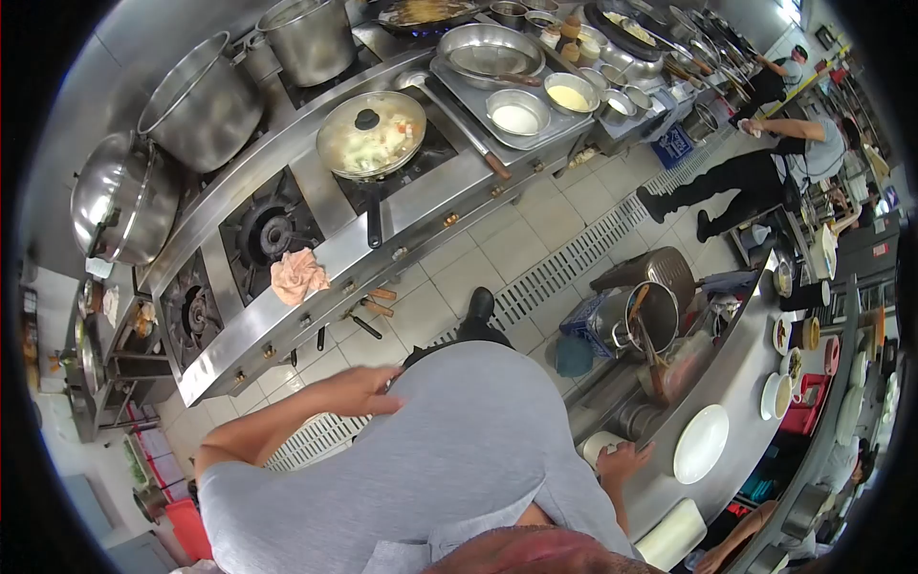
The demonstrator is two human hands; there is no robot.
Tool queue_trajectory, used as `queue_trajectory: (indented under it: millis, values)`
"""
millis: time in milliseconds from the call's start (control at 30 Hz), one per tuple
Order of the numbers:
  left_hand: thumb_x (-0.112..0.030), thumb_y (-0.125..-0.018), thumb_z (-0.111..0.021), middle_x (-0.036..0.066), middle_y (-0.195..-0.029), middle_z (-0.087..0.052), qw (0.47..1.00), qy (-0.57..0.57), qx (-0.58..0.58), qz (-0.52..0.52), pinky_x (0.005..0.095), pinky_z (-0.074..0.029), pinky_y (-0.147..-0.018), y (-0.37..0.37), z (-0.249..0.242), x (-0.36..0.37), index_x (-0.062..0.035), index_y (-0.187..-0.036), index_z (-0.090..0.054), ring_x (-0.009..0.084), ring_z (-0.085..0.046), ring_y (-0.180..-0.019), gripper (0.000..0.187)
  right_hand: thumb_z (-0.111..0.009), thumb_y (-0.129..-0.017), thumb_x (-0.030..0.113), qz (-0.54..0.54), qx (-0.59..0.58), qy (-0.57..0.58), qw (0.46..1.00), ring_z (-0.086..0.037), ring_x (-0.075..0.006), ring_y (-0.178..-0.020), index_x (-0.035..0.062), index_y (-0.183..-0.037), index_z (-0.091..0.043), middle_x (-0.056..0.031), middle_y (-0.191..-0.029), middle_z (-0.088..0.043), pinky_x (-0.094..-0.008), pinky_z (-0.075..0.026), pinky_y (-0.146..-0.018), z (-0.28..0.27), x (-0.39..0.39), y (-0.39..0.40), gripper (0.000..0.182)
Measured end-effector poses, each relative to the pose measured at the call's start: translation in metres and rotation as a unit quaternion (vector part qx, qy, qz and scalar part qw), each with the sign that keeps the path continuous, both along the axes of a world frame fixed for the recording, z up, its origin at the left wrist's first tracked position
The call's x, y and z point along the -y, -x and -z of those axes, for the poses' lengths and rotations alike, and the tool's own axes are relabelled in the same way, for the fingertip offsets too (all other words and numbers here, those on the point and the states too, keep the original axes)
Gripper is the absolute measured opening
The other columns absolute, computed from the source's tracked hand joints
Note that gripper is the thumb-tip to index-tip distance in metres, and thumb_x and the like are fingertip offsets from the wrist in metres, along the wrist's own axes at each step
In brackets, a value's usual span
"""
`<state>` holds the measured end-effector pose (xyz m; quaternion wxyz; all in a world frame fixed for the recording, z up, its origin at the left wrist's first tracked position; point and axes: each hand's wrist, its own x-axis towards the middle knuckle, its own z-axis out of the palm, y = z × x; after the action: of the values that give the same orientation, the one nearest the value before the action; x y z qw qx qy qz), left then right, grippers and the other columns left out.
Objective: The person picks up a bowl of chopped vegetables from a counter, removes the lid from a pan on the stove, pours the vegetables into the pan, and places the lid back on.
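Note:
My left hand (368,390) rests against the left side of my grey shirt at the waist, fingers loosely extended with nothing visible in them. On the right, my right hand (623,463) lies with spread fingers at the edge of the steel counter (660,488), beside a white container (598,446) and left of an empty white oval plate (701,444). On the stove (335,244), a pan under a glass lid (371,134) holds pale and orange food. A crumpled pink cloth (299,277) lies at the stove's front edge, near a bare burner (274,231).
Large steel pots (201,100) stand at the stove's back left. A ladle (459,124) lies beside a tray with bowls (516,113). Behind the right counter edge is a deep pot (653,311). A co-worker (813,158) stands at upper right; others are farther off.

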<state>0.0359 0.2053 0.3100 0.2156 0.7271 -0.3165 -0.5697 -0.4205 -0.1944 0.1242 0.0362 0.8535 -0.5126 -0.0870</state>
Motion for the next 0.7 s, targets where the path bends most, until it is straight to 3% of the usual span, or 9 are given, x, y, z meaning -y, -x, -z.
queue_trajectory:
  millis: [33, 100, 133, 233, 300, 367, 433, 700]
  values:
    - [-0.03, -0.098, -0.062, 0.001, -0.085, -0.065, 0.996, 0.05, 0.069, -0.037, 0.0302, -0.05, -0.068, -0.001, -0.013, 0.01, -0.0064, -0.143, -0.047, 0.0134, -0.06, -0.072, 0.053, -0.078, -0.068, 0.034, 0.023, 0.021, -0.001, 1.0, -0.026, -0.0486, -0.142, 0.0042, -0.097, -0.075, -0.0159, -0.116, -0.066, -0.0592, -0.021, -0.116, 0.001, -0.001, -0.002, 0.042]
    - [-0.023, -0.096, -0.066, -0.001, -0.082, -0.061, 0.981, 0.152, 0.035, -0.115, 0.027, -0.048, -0.066, -0.009, -0.018, 0.023, -0.0053, -0.143, -0.047, 0.0096, -0.057, -0.071, 0.054, -0.081, -0.063, 0.034, 0.066, 0.071, 0.002, 0.995, -0.026, -0.0515, -0.14, 0.0058, -0.097, -0.075, -0.0161, -0.12, -0.065, -0.0625, -0.022, -0.114, 0.008, 0.007, -0.019, 0.044]
    - [-0.019, -0.095, -0.068, -0.002, -0.081, -0.06, 0.966, 0.205, 0.017, -0.155, 0.0255, -0.046, -0.066, -0.011, -0.017, 0.028, -0.0048, -0.143, -0.047, 0.0077, -0.055, -0.071, 0.054, -0.081, -0.069, 0.031, 0.042, 0.074, 0.069, 0.994, -0.051, -0.0427, -0.122, 0.0061, -0.096, -0.074, -0.0166, -0.111, -0.068, -0.054, -0.04, -0.103, 0.001, 0.009, -0.042, 0.038]
    - [-0.014, -0.093, -0.069, -0.002, -0.079, -0.058, 0.931, 0.296, -0.032, -0.209, 0.0223, -0.045, -0.065, -0.015, -0.015, 0.041, -0.0048, -0.142, -0.048, 0.005, -0.053, -0.07, 0.055, -0.079, -0.08, 0.026, 0.049, 0.333, -0.132, 0.932, -0.063, -0.0279, -0.088, 0.0028, -0.095, -0.07, -0.013, -0.094, -0.069, -0.0393, -0.05, -0.082, 0.012, 0.062, -0.121, 0.029]
    - [-0.013, -0.093, -0.069, -0.003, -0.076, -0.056, 0.928, 0.304, -0.045, -0.212, 0.022, -0.044, -0.064, -0.016, -0.021, 0.053, -0.0052, -0.142, -0.05, 0.0052, -0.052, -0.068, 0.053, -0.075, -0.087, 0.019, -0.025, 0.468, -0.176, 0.866, -0.058, -0.0157, -0.069, 0.0003, -0.097, -0.068, -0.0061, -0.08, -0.065, -0.0296, -0.048, -0.067, -0.003, 0.087, -0.208, 0.023]
    - [-0.012, -0.092, -0.069, -0.004, -0.075, -0.055, 0.926, 0.309, -0.036, -0.212, 0.0219, -0.043, -0.063, -0.021, -0.027, 0.068, -0.0054, -0.141, -0.051, 0.0054, -0.052, -0.066, 0.052, -0.072, -0.09, 0.017, -0.131, 0.483, -0.147, 0.853, -0.056, -0.0096, -0.073, -0.0024, -0.1, -0.067, -0.0027, -0.079, -0.062, -0.0277, -0.048, -0.067, -0.033, 0.113, -0.301, 0.023]
    - [-0.012, -0.092, -0.07, -0.004, -0.073, -0.055, 0.928, 0.309, -0.01, -0.206, 0.0222, -0.042, -0.062, -0.03, -0.03, 0.087, -0.0054, -0.14, -0.052, 0.0056, -0.051, -0.065, 0.052, -0.07, -0.093, 0.017, -0.126, 0.565, -0.262, 0.772, -0.055, -0.0079, -0.072, -0.0032, -0.104, -0.067, -0.0008, -0.08, -0.062, -0.0244, -0.047, -0.064, -0.076, 0.125, -0.392, 0.023]
    - [-0.014, -0.091, -0.069, -0.004, -0.07, -0.053, 0.899, 0.331, 0.033, -0.285, 0.0242, -0.04, -0.061, -0.06, -0.065, 0.175, -0.0048, -0.138, -0.054, 0.0069, -0.048, -0.062, 0.05, -0.067, -0.095, 0.019, -0.159, 0.649, -0.461, 0.585, -0.051, -0.0056, -0.064, -0.0034, -0.108, -0.068, -0.0011, -0.079, -0.064, -0.0202, -0.04, -0.058, -0.185, 0.192, -0.652, 0.025]
